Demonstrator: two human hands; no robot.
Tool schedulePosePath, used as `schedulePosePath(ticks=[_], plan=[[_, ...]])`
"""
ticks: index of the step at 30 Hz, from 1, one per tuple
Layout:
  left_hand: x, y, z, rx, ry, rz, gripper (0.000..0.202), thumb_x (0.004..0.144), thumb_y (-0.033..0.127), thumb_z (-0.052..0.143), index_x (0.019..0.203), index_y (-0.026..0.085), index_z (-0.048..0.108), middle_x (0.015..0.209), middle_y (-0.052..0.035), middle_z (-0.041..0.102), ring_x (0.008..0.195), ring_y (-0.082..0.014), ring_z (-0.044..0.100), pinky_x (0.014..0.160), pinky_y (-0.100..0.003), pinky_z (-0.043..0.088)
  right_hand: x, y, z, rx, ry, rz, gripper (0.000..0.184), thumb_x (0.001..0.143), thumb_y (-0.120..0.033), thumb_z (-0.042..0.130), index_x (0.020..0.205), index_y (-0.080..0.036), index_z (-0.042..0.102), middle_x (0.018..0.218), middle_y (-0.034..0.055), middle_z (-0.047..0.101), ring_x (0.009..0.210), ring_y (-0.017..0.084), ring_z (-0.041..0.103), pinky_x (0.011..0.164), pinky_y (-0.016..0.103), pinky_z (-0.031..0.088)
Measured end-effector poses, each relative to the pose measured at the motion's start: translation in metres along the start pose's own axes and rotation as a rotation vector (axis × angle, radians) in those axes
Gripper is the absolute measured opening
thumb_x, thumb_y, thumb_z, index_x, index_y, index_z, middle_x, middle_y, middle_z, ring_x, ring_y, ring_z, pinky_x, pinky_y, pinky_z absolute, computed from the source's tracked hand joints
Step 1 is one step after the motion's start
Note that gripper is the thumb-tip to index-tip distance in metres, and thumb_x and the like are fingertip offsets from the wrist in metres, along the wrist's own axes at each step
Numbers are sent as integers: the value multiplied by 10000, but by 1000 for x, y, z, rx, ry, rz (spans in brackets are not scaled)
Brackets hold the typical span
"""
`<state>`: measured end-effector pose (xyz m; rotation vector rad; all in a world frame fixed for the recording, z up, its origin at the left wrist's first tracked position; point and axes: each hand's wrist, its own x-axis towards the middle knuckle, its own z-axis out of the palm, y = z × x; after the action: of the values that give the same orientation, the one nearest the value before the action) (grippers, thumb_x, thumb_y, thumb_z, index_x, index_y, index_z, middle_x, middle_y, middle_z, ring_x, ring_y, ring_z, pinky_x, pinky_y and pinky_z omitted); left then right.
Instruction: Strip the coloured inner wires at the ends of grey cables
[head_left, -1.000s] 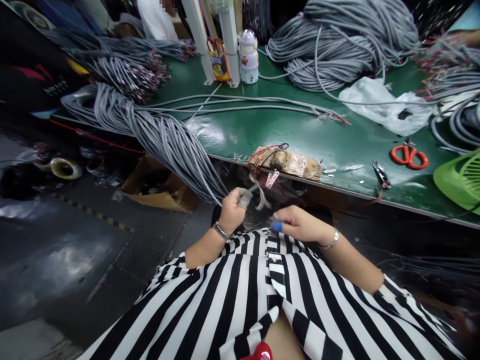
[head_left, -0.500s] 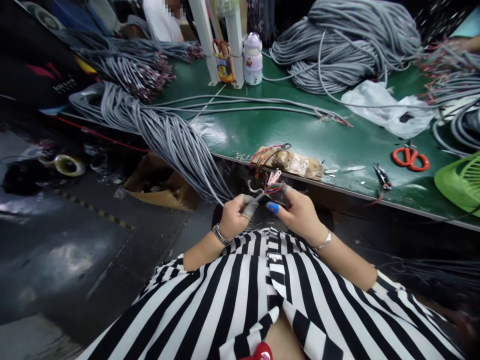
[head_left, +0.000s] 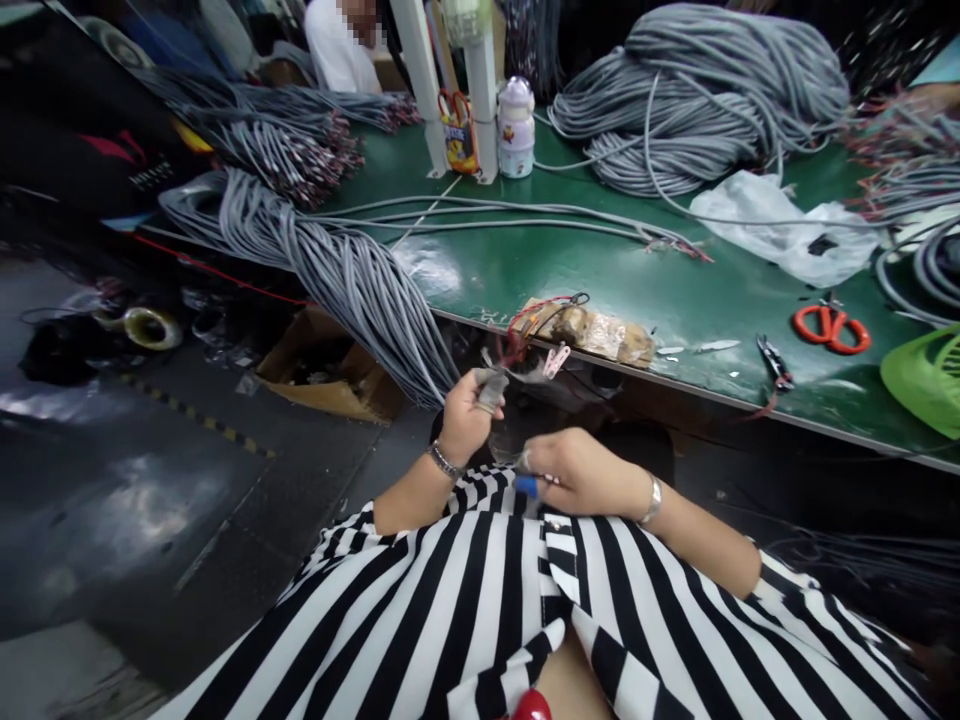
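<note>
My left hand [head_left: 466,418], with worn grey coverings on its fingertips, is closed in a pinch just in front of the bench edge. It grips a grey cable whose end is mostly hidden by the fingers. Lower and to the right, my right hand [head_left: 589,472] is curled shut in front of my striped shirt, apart from the left; a blue wrap covers one of its fingers. What it pinches, if anything, is too blurred to make out. Beyond the hands, a pink clip [head_left: 556,360] sticks out at the bench edge beside a taped cardboard piece [head_left: 611,338] with red and black wires.
A thick bundle of grey cables [head_left: 352,290] hangs off the green bench [head_left: 480,270] at left. Orange-handled scissors [head_left: 831,328], small cutters [head_left: 774,362] and a green basket [head_left: 926,380] lie at right. Behind stand a bottle [head_left: 516,130] and a big cable coil [head_left: 697,100].
My right hand has drawn away from the cable end, down towards my body, and its fingers have curled. The left hand has tilted upward. The coloured wires between the hands no longer show.
</note>
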<state>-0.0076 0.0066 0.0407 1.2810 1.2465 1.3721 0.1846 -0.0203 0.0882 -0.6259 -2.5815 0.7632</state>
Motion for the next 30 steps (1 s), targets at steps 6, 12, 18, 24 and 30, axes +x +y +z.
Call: schedulePosePath(ticks=[6, 12, 18, 24, 30], plan=[[0, 1, -19, -620, -125, -134, 411, 700, 511, 791, 700, 146, 604, 418, 92, 406, 323, -22, 332, 382, -163, 267, 6, 17, -10, 210, 420, 186, 222, 925, -317, 556, 781, -165, 631, 665, 9, 609, 587, 111, 525, 570, 233, 414], [-14, -2, -37, -758, -261, -180, 420, 748, 491, 764, 623, 133, 585, 363, 91, 353, 274, -24, 309, 376, -166, 292, 50, 18, -12, 150, 496, 130, 395, 869, -359, 651, 1213, -167, 619, 1094, 112, 696, 987, 233, 649, 844, 352, 515], [-18, -13, -45, -810, -226, -268, 369, 702, 440, 801, 661, 130, 606, 394, 78, 431, 276, -28, 317, 328, -153, 257, 83, 12, -4, 132, 262, 14, 190, 916, -284, 580, 1033, -169, 675, 981, 96, 699, 884, 197, 656, 785, 315, 513], [-20, -14, -53, -718, -322, -365, 397, 590, 407, 869, 686, 112, 621, 445, 50, 498, 290, -9, 270, 312, -145, 209, 79, 8, -22, -306, 74, -30, 200, 841, -133, 552, 967, -170, 703, 1134, 100, 694, 820, 171, 660, 655, 263, 450], [-12, -7, -57, -845, -441, -230, 538, 753, 485, 722, 447, 151, 431, 299, 85, 206, 239, -31, 214, 325, -175, 225, 73, 28, -55, -630, 304, 262, 197, 859, -192, 529, 936, -172, 708, 1060, 113, 704, 741, 184, 638, 584, 282, 400]])
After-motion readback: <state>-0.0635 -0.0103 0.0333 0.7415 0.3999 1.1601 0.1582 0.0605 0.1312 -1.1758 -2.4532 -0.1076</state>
